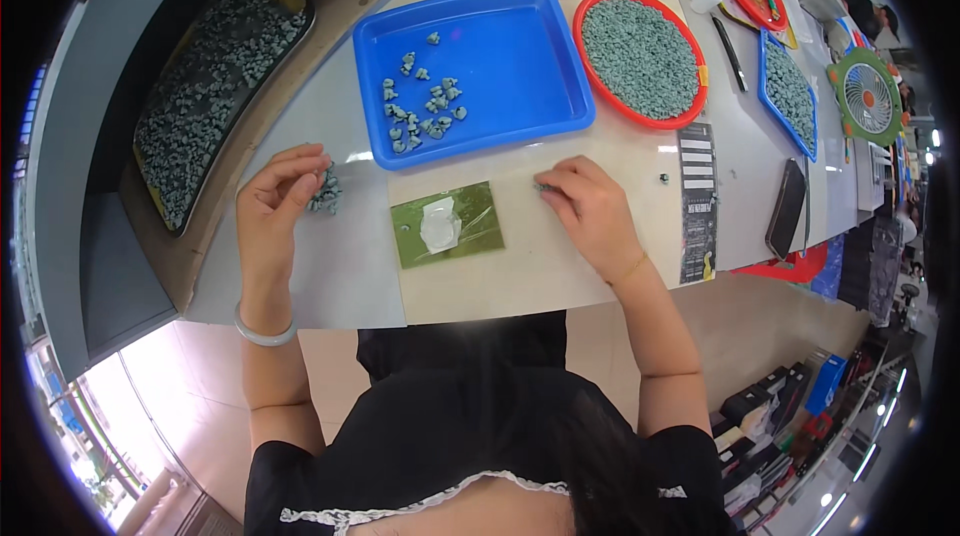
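Observation:
My left hand (277, 191) is curled in a pinch beside a small heap of grey-green pieces (326, 196) on the table; what lies between its fingertips is hidden. To the right, my right hand (592, 211) pinches a small grey-green piece (542, 186) between thumb and fingers, just above the table. Between the hands lies a flat olive-green plate (480, 226) with a white patch (440, 225) under clear film on it, and a tiny piece (405, 228) near its left edge. Behind it, a blue tray (500, 66) holds several clustered grey-green pieces (437, 126) at its left side.
A red round tray (703, 96) full of grey-green bits (640, 56) stands at the back right. A dark tray of pieces (220, 96) is at the left. Farther right are a printed strip (698, 201), a phone (786, 208), a black pen (730, 54) and a small fan (867, 96).

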Available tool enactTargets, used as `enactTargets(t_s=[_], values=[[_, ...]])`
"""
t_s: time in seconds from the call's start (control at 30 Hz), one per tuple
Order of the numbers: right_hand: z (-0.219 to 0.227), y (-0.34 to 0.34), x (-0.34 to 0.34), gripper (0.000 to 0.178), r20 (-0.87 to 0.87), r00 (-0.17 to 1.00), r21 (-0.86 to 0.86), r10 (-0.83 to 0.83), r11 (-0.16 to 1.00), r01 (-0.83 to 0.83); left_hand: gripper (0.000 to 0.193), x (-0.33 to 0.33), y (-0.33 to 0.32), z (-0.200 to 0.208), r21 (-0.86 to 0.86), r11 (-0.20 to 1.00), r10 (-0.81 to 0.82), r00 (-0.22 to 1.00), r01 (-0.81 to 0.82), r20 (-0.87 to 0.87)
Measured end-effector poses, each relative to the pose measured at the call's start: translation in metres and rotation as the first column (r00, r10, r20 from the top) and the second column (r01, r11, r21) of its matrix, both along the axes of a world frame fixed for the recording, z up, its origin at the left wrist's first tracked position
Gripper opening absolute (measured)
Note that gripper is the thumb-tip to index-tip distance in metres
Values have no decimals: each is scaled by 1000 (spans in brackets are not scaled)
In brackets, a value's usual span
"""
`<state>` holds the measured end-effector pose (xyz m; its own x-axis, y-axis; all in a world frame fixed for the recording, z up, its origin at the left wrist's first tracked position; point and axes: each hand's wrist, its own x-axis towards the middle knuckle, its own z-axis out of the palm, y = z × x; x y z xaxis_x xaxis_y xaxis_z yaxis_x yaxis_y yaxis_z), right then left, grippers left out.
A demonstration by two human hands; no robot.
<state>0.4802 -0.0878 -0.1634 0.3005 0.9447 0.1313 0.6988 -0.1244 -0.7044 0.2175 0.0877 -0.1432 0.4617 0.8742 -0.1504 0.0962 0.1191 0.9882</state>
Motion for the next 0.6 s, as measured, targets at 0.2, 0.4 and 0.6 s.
enactTargets(t_s=[0.2,0.4,0.6], values=[[11,-5,-18,8,-146,970,37,-195,979,202,16,-49,-35,6,-133,986,-83,991,97,106],[6,-22,-52,6,-117,978,-87,-173,983,164,12,-90,-70,-6,-251,967,-13,989,51,150],[-1,-36,-114,6,-25,982,-125,-188,975,183,15,-122,-94,-31,-389,900,-78,950,197,301]])
